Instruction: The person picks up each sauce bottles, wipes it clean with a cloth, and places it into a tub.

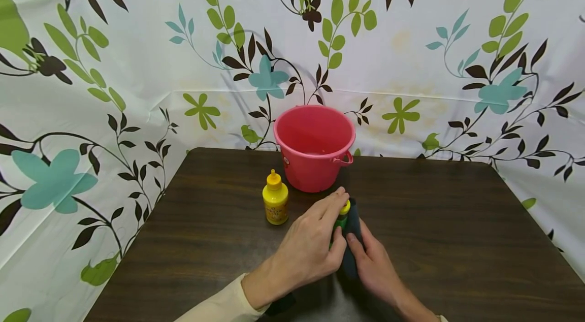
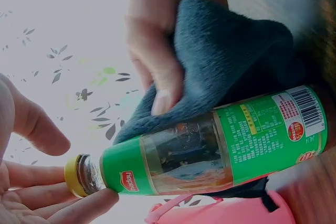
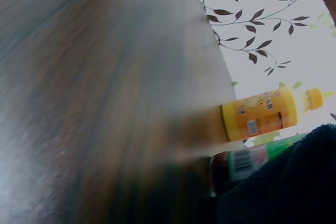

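Observation:
A glass bottle (image 2: 189, 156) with green labels and a yellow cap stands upright on the table, mostly hidden behind the hands in the head view. My left hand (image 1: 313, 243) is at its neck; the left wrist view shows extended fingers touching there and the thumb apart from the cap. My right hand (image 1: 377, 263) pinches a dark blue-grey cloth (image 2: 220, 51) between thumb and fingers. The cloth (image 1: 351, 235) lies against the bottle's right side. In the right wrist view, this cloth (image 3: 294, 187) covers part of the bottle.
A yellow squeeze bottle (image 1: 276, 205) with a pointed nozzle stands left of the hands. Behind them is a pink bucket (image 1: 313, 172) with its handle lowered. The dark wooden table (image 1: 457, 220) meets a leaf-and-bird patterned curtain (image 1: 411, 58) at its far edge.

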Demonstrator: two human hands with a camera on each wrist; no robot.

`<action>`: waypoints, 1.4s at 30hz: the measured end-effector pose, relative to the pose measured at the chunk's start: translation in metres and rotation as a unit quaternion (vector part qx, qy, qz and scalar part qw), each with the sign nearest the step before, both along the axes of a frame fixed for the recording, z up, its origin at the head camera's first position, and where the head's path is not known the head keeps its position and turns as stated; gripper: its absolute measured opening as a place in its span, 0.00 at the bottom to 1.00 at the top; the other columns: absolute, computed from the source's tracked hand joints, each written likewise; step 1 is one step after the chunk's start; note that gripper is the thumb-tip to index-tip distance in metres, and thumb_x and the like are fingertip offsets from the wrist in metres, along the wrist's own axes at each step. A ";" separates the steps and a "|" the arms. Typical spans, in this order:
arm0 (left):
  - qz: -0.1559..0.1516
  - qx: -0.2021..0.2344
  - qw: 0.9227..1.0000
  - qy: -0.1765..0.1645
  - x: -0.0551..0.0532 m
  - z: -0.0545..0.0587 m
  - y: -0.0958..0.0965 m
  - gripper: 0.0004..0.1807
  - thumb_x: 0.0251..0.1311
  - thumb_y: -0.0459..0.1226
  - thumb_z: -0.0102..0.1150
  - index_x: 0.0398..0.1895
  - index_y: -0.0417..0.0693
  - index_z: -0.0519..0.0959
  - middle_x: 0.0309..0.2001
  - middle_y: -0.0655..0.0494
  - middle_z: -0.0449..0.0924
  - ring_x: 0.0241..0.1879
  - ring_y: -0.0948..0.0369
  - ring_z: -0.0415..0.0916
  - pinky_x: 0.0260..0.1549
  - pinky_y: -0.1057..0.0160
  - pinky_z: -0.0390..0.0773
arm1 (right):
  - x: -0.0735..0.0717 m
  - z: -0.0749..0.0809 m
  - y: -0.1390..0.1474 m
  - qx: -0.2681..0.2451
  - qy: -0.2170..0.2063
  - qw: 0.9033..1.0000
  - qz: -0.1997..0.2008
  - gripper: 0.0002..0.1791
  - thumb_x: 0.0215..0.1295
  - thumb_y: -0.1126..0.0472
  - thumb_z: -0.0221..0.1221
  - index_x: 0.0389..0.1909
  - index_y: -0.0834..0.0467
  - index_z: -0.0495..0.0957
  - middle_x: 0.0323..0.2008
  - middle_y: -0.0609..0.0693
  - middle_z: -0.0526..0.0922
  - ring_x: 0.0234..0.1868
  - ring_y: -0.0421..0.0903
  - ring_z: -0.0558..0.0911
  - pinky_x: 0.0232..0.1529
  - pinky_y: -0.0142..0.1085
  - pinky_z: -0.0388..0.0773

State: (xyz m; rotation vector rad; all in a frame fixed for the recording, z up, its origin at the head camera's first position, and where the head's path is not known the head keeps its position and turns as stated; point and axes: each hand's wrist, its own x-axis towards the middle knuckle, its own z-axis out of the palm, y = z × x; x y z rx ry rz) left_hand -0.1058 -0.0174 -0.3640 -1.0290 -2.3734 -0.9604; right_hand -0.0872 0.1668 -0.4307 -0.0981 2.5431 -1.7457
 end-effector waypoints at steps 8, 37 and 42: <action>0.002 -0.005 1.000 -0.021 0.000 0.001 0.000 0.34 0.59 0.31 0.66 0.72 0.38 0.74 0.74 0.45 0.75 0.73 0.55 0.76 0.66 0.56 0.79 | -0.002 -0.015 0.007 0.083 -0.003 0.997 0.006 0.29 0.83 0.60 0.50 0.81 0.50 0.63 0.72 0.57 0.78 0.73 0.56 0.77 0.71 0.60 0.75; 0.008 -0.025 0.999 -0.035 0.000 0.003 0.000 0.31 0.61 0.32 0.65 0.70 0.39 0.76 0.75 0.46 0.74 0.74 0.55 0.75 0.67 0.56 0.79 | -0.014 -0.021 0.014 0.155 -0.031 0.986 0.044 0.29 0.83 0.61 0.51 0.81 0.55 0.64 0.81 0.65 0.59 0.82 0.64 0.60 0.78 0.67 0.59; 0.011 -0.032 0.999 -0.034 -0.001 0.005 0.000 0.31 0.62 0.34 0.65 0.70 0.39 0.76 0.75 0.46 0.75 0.74 0.55 0.75 0.67 0.57 0.79 | -0.010 -0.014 0.011 0.087 -0.038 0.995 0.022 0.27 0.83 0.61 0.50 0.80 0.55 0.67 0.75 0.60 0.73 0.76 0.60 0.72 0.74 0.62 0.69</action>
